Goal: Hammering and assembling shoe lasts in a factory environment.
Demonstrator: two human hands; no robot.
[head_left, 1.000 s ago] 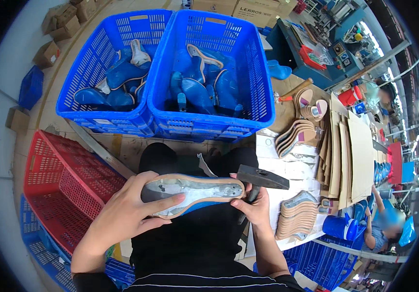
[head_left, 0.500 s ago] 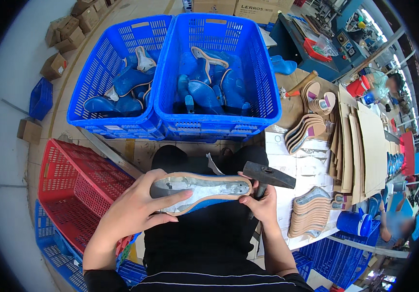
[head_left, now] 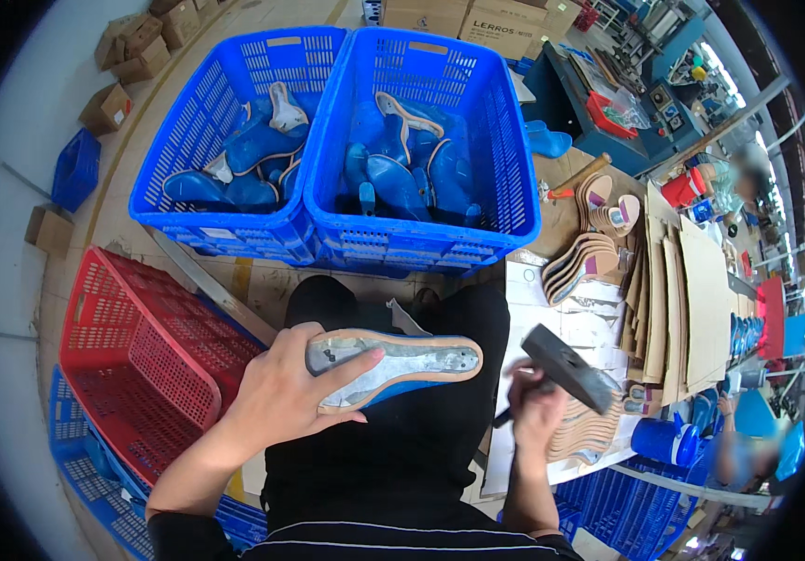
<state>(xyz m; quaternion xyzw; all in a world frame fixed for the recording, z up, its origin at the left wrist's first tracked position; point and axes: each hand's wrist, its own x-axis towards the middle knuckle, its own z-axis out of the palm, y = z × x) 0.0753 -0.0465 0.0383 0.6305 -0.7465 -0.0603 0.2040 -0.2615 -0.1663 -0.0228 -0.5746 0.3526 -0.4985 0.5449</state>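
My left hand (head_left: pixel 292 385) is wrapped around the heel end of a blue shoe last (head_left: pixel 391 391). An insole (head_left: pixel 426 360), tan at the edge and grey-white in the middle, lies along the upturned bottom of the last, with small dark marks near both ends. My index finger rests flat on it. My right hand (head_left: pixel 539 417) grips a hammer (head_left: pixel 566 367) by its dark handle, raised to the right of the last and apart from it. Behind the hammer, a stack of insoles (head_left: pixel 582 435) on the table is partly hidden.
Two blue crates (head_left: pixel 421 234) ahead hold several blue lasts. A red crate (head_left: pixel 131 374) leans at my left. On the table (head_left: pixel 524 280) at right are more insoles (head_left: pixel 578 268), cardboard sheets (head_left: pixel 702 299), another hammer (head_left: pixel 580 176) and a blue jug (head_left: pixel 657 439). A co-worker sits at far right.
My right hand has left the narrow end of the last and swung right and up with the hammer. My left hand still holds the last, shifted slightly right.
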